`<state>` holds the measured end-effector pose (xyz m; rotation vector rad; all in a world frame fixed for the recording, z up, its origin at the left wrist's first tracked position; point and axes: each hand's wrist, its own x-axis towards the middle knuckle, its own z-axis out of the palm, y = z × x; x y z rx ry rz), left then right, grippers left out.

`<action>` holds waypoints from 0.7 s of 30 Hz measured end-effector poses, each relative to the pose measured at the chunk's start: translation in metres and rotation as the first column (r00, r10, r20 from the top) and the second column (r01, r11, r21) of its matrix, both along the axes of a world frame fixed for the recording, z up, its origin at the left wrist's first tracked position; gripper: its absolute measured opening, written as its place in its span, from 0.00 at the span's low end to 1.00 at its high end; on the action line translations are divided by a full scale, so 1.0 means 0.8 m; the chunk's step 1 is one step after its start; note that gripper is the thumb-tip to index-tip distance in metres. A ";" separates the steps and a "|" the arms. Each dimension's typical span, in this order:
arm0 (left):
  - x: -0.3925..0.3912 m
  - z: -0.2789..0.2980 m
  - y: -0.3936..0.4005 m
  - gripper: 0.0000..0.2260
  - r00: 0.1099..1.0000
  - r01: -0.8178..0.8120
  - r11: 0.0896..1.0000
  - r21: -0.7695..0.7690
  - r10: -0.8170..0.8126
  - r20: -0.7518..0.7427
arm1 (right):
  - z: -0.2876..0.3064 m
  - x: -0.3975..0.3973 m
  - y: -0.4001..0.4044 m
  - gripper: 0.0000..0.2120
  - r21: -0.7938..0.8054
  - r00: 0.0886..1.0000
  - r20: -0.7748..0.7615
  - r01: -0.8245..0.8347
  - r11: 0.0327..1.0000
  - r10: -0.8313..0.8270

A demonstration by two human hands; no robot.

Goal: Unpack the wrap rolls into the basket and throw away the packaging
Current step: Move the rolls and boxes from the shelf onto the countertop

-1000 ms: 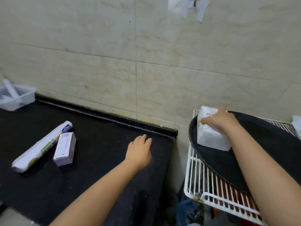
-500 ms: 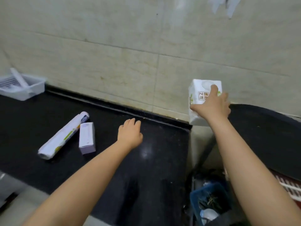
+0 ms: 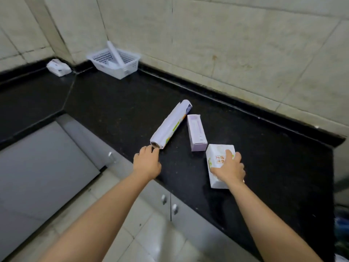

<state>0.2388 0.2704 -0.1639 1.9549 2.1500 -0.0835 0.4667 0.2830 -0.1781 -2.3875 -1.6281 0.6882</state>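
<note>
- My right hand [image 3: 229, 170] lay on top of the white pack [image 3: 220, 165], lower right of centre, fingers wrapped over it and gripping; the pack rested on the black counter [image 3: 117, 103].
- My left hand [image 3: 147, 163] sat at frame centre, fingers loosely curled and holding nothing, fingertips touching the near end of the wrapped roll [image 3: 171, 124].
- That roll lay diagonally on the counter, just beside the small lilac box [image 3: 196, 132]; the box's near end was just beside the white pack.
- White basket [image 3: 115, 62] stood upper left against the wall, with one roll [image 3: 115, 54] leaning tilted inside it.
- A small white object [image 3: 58, 68] sat in the far left corner; too blurred to identify.
</note>
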 end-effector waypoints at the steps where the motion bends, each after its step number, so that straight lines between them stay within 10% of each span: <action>1: -0.009 -0.008 0.001 0.22 1.000 -0.012 1.000 -0.019 0.012 0.002 | -0.008 -0.005 0.000 0.40 -0.012 1.000 0.015 -0.006 1.000 0.006; 12: -0.015 -0.032 0.109 0.28 0.996 -0.004 1.000 0.030 0.002 0.084 | -0.004 -0.037 0.083 0.28 0.185 0.983 0.065 -0.183 0.966 0.174; 21: -0.003 -0.066 0.212 0.41 0.966 -0.194 0.963 -0.188 0.221 0.133 | -0.029 -0.090 0.197 0.40 -0.058 0.991 -0.075 -0.111 0.992 0.107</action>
